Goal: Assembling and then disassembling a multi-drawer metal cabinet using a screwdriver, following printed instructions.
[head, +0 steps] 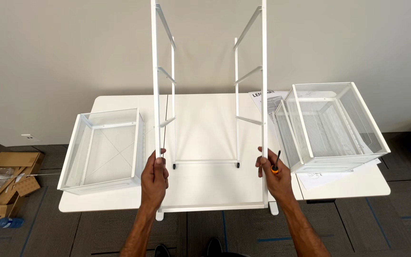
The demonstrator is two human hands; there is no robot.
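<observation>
Left hand (154, 172) and right hand (273, 173) gripping white frame (210, 85) front posts, screwdriver (276, 163) also in right

We see both our forearms reaching up and forward from the lower edge of the view, bare and angled slightly inward toward each other. Our left hand (154, 177) is closed in a fist-like wrap, thumb on the near side, fingers (160, 154) curled round to the far side, knuckles up. Our right hand (274, 178) is likewise closed, wrist bent a little outward, its fingers (262, 164) curled inward. Both hands sit at about the same height, well apart.
</observation>
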